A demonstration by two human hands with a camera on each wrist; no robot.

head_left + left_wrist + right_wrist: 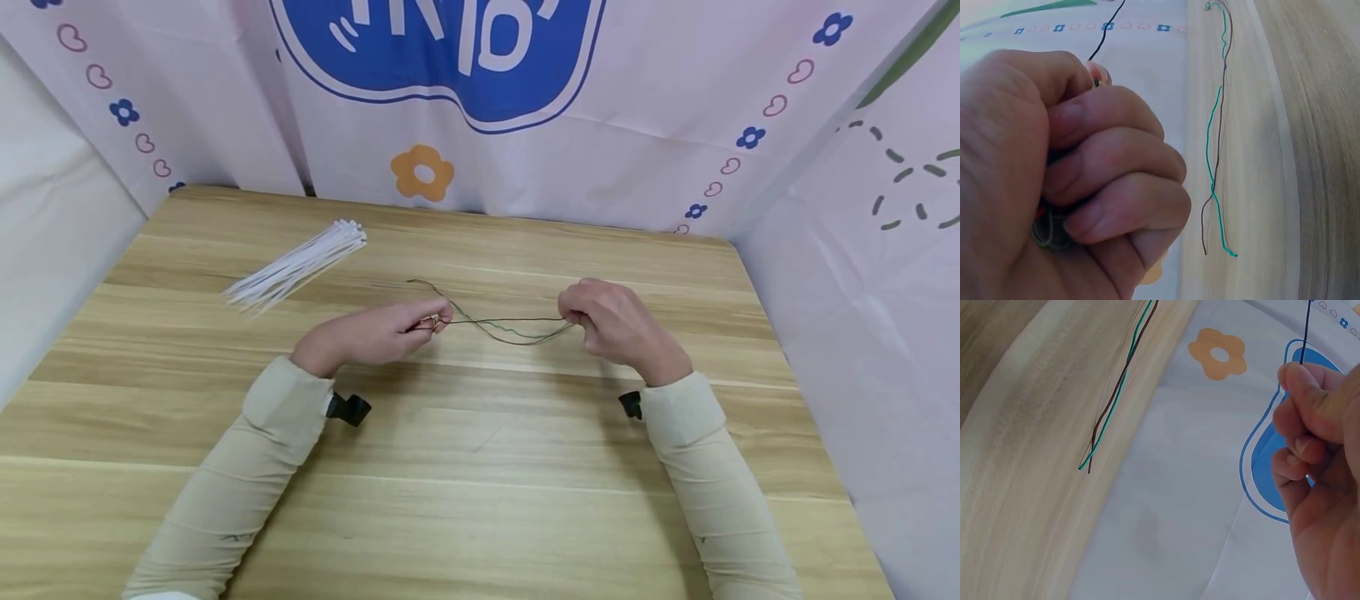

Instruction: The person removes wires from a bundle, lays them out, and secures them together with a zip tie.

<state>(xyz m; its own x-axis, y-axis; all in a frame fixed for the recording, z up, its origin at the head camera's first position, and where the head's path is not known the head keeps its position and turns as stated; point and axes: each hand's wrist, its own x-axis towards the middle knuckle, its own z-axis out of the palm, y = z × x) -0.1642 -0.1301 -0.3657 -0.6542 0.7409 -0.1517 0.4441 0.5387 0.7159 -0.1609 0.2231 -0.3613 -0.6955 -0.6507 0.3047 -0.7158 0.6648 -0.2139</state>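
Between both hands a thin black wire (517,319) stretches nearly straight above the table. My left hand (382,332) grips one part of it, fingers curled; in the left wrist view a bundle of wires (1052,232), mostly hidden, shows inside the palm, with a spot of red. The thumb and index finger of my right hand (611,325) pinch the black wire (1306,334) toward its other end. On the tabletop below lie a green wire (1209,140) and a brown wire (1219,140), loosely crossing each other.
A bundle of white cable ties (300,262) lies at the back left of the wooden table (480,500). A printed white cloth (637,158) hangs behind the back edge, and pale walls (840,317) stand at the sides. Black wrist mounts (351,409) stick out below the sleeves.
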